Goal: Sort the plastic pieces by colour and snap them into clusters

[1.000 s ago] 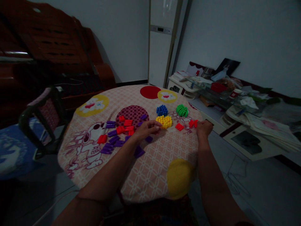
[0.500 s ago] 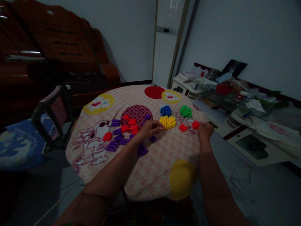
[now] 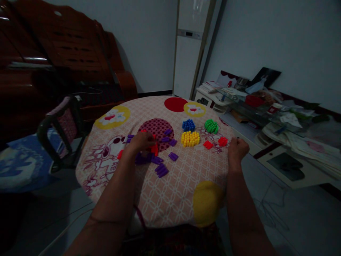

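Observation:
My left hand (image 3: 142, 142) is over the left group of plastic pieces, its fingers bent down and closed at a red plastic piece (image 3: 155, 149). The hand hides part of that group. Purple plastic pieces (image 3: 161, 170) lie around it, some in rows, some loose. My right hand (image 3: 238, 149) is a closed fist by the table's right edge; what it holds, if anything, is hidden. Left of it lie two small red clusters (image 3: 223, 142). Nearby stand a yellow cluster (image 3: 190, 139), a blue cluster (image 3: 188, 124) and a green cluster (image 3: 211, 126).
A patterned cloth covers the round table (image 3: 176, 199). A folding chair (image 3: 57, 131) stands at its left, with a wooden sofa (image 3: 80, 53) behind. On the right, a low cabinet (image 3: 287, 167) carries papers and clutter. A tall white appliance (image 3: 186, 64) stands at the back.
My left hand has moved left from beside the yellow cluster to the red pieces, uncovering purple ones. My right hand has shifted slightly right, off the red cluster.

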`<action>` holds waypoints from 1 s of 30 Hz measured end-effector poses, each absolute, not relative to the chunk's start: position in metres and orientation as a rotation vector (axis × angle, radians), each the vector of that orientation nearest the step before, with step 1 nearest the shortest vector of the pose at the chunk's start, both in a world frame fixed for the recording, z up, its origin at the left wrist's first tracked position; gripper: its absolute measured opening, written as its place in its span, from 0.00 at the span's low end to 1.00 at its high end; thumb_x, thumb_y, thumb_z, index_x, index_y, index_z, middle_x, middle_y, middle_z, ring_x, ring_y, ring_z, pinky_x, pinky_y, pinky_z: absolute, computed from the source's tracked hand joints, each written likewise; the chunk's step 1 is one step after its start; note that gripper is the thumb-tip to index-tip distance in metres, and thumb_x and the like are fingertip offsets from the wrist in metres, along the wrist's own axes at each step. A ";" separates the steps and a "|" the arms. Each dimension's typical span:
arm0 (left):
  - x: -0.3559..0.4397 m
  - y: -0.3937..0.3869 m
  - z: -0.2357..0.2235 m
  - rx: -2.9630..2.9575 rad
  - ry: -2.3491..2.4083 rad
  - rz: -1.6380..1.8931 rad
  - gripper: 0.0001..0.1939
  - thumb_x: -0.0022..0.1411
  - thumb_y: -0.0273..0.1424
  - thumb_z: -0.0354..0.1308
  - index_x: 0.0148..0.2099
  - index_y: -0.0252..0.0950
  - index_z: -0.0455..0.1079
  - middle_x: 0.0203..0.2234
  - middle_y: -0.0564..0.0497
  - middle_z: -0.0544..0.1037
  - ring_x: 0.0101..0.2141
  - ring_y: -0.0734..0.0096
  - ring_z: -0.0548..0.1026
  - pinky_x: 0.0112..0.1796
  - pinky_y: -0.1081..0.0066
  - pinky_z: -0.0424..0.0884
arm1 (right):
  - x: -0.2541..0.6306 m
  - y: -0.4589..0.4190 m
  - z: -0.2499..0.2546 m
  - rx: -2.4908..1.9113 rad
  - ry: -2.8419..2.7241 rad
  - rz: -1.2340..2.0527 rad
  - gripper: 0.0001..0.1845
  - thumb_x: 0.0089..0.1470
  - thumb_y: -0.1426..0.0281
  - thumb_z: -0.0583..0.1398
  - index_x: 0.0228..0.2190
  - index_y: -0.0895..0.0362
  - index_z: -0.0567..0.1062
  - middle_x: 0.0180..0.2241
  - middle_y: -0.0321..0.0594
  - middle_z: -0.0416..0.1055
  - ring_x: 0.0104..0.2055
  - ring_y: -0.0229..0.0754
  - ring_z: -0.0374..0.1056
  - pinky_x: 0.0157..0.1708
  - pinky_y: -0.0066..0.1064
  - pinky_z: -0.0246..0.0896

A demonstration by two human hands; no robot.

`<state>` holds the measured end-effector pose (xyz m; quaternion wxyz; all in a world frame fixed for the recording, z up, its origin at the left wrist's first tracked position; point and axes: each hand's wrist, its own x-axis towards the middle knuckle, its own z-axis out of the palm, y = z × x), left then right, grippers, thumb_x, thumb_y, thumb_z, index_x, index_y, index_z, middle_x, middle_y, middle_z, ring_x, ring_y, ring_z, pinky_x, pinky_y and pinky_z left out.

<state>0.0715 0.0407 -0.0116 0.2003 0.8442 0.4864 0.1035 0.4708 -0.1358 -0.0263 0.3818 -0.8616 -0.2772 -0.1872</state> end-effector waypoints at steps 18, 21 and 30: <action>0.143 -0.008 -0.009 2.166 0.629 0.554 0.09 0.52 0.29 0.59 0.37 0.35 0.75 0.31 0.51 0.79 0.32 0.69 0.75 0.34 0.73 0.68 | 0.338 -0.119 -0.008 -1.481 -1.325 0.282 0.09 0.52 0.64 0.62 0.33 0.55 0.80 0.35 0.42 0.78 0.36 0.43 0.72 0.38 0.32 0.66; 0.159 -0.024 -0.008 2.125 0.601 0.620 0.08 0.51 0.28 0.61 0.36 0.35 0.72 0.27 0.53 0.76 0.28 0.72 0.72 0.31 0.74 0.66 | 0.321 -0.115 -0.012 -1.460 -1.387 0.401 0.08 0.49 0.67 0.64 0.33 0.54 0.82 0.34 0.41 0.78 0.36 0.43 0.72 0.39 0.32 0.67; 0.173 -0.034 -0.013 1.983 0.607 0.717 0.13 0.50 0.34 0.67 0.36 0.35 0.71 0.26 0.54 0.74 0.27 0.75 0.70 0.28 0.76 0.64 | 0.336 -0.126 -0.025 -1.386 -1.173 0.943 0.17 0.46 0.61 0.64 0.36 0.59 0.82 0.21 0.34 0.73 0.18 0.35 0.66 0.19 0.26 0.60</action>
